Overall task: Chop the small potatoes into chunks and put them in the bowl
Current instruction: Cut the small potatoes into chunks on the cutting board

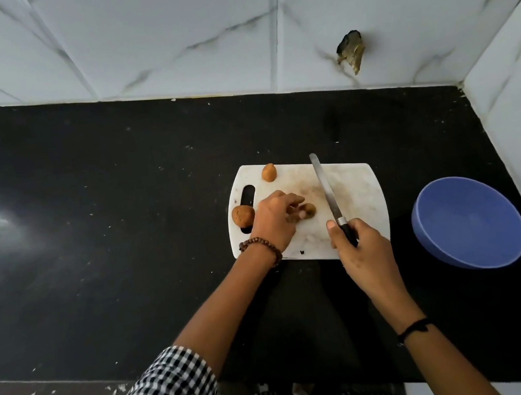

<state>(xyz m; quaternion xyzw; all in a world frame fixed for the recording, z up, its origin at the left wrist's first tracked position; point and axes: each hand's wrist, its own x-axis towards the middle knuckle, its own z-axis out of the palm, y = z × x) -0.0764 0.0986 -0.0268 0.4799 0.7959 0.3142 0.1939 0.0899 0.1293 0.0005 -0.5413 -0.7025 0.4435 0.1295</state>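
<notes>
The left hand [277, 220] half hides a small potato [309, 210] on the white cutting board [355, 187], its curled fingertips pinching it. The right hand [364, 248] wraps tight round the knife [325, 186], covering most of the handle (the blade points away, just right of those fingertips). A second potato [243, 216] lies left of the left knuckles, a third potato [269, 172] lies beyond them, and the blue bowl [469, 223] sits well right of the right fingers.

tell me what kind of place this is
Probably a kitchen: a black counter meets white tiled walls, and on it sit a white cutting board with small potatoes and a blue bowl.
</notes>
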